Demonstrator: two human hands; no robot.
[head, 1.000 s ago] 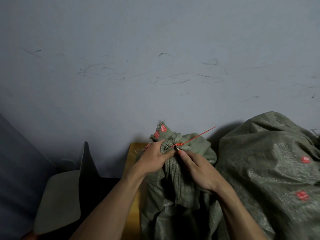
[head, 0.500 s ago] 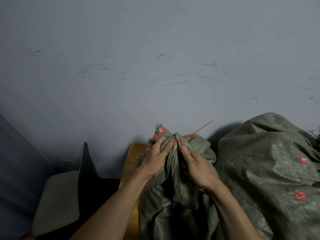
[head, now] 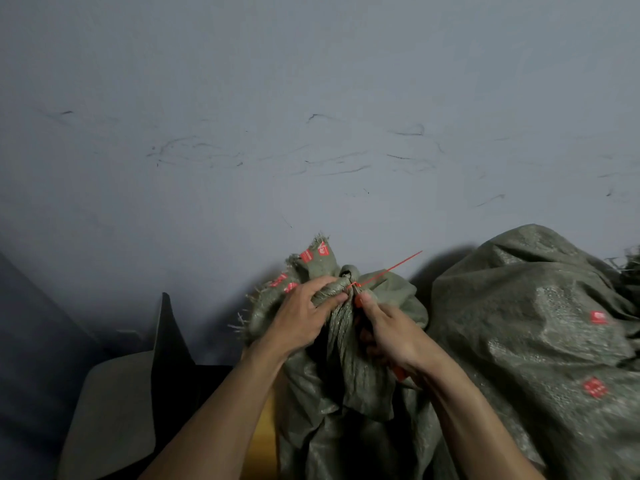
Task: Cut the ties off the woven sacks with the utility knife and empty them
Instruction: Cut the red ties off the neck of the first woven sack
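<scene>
The nearer woven sack [head: 346, 375] stands at lower centre of the frame. Its gathered neck is cinched by a red zip tie [head: 356, 284] whose tail points to the upper right. The left hand [head: 301, 317] has its fingers [head: 329, 301] clenched round the neck just left of the tie. The right hand [head: 394, 337] is curled round what I take to be the utility knife [head: 399, 373]: only an orange end shows below the palm, and the thumb presses up beside the tie. The blade itself is too small to make out. The main risk is closeness, since the left fingertips lie just beside the cutting spot; a blade that breaks through suddenly could run into them, or slit the weave instead of the tie. A dragging cut could also tug the neck out of the left grip. A second sack [head: 536, 341] lies at the right of the frame, its mouth not in view. Against a second ago, the right hand sits closer in and more upright against the neck, and the tie is unbroken as before.
</scene>
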